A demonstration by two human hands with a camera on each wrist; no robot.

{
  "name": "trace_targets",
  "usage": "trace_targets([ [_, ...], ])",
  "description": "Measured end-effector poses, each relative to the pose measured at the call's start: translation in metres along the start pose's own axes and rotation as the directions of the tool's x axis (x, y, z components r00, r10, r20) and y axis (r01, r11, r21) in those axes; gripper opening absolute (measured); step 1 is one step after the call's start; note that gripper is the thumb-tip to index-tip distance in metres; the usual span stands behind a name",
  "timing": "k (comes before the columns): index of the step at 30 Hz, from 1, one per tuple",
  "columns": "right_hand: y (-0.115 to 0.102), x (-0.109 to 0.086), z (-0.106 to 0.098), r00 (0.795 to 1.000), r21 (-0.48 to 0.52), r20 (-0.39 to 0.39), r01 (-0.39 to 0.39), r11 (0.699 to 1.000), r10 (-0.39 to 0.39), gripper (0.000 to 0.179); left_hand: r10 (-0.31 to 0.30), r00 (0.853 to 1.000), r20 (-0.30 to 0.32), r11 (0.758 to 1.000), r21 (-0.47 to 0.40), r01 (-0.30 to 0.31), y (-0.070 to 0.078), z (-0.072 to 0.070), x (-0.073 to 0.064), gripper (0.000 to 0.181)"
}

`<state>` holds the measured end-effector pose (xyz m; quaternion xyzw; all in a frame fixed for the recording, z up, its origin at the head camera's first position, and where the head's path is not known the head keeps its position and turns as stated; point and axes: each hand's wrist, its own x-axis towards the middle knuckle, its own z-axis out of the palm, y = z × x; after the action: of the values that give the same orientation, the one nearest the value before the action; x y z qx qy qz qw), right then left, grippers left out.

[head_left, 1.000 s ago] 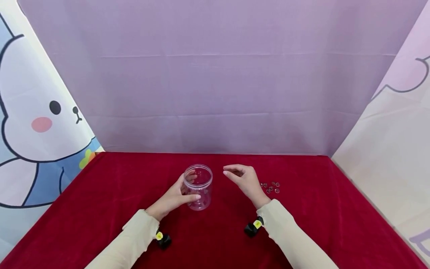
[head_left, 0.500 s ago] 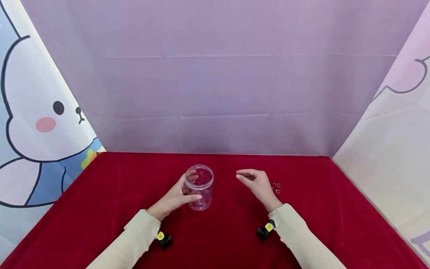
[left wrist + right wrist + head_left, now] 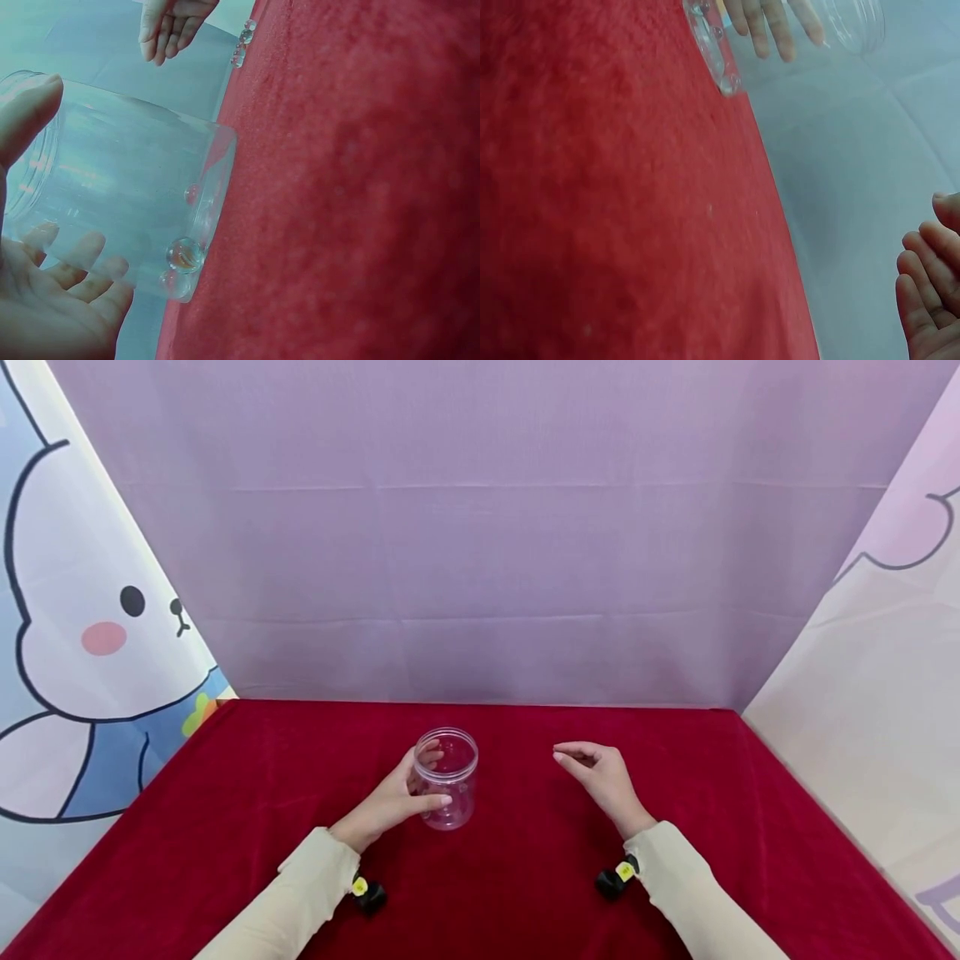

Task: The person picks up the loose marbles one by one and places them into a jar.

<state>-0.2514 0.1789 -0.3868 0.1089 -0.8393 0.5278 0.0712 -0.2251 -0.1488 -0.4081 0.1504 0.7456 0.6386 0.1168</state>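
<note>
A clear plastic jar [image 3: 460,789] without a lid stands on the red cloth, its mouth facing up. My left hand [image 3: 386,807] grips it from the side, thumb in front and fingers round the back. At the jar's bottom, the left wrist view shows a glass marble [image 3: 184,255] with an orange swirl and other clear ones beside it. Well right of the jar, my right hand [image 3: 606,779] hovers over the cloth. Its fingers [image 3: 926,274] are loosely bent with nothing seen between them. Several marbles [image 3: 247,35] lie on the cloth near that hand; in the head view it hides them.
Red velvet cloth [image 3: 300,760] covers the table. A purple fabric backdrop [image 3: 480,568] rises at its far edge. Printed cloth panels stand on both sides, the left one bearing a cartoon animal [image 3: 67,610]. Black wrist cameras [image 3: 615,881] hang below the sleeves.
My right hand has moved right, away from the jar, and now covers the marbles on the cloth in the head view. The left hand and jar have stayed in place.
</note>
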Motion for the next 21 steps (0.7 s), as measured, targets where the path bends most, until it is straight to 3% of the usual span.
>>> trace_targets([
  [10,0.006,-0.003,-0.013,1.0,0.002,-0.019,-0.02,1.0,0.02,0.03,-0.007,1.0,-0.009,1.0,0.005,0.007,-0.001,0.0,-0.001,0.086],
  [12,-0.002,-0.006,-0.016,0.999,-0.003,-0.017,-0.03,1.0,0.03,0.028,-0.01,1.0,-0.011,1.0,0.009,0.01,-0.001,0.001,-0.001,0.086],
  [21,0.013,-0.004,-0.028,0.998,-0.005,-0.031,-0.058,0.998,0.058,0.03,-0.01,1.0,-0.004,1.0,0.007,0.01,0.0,0.002,0.001,0.085],
])
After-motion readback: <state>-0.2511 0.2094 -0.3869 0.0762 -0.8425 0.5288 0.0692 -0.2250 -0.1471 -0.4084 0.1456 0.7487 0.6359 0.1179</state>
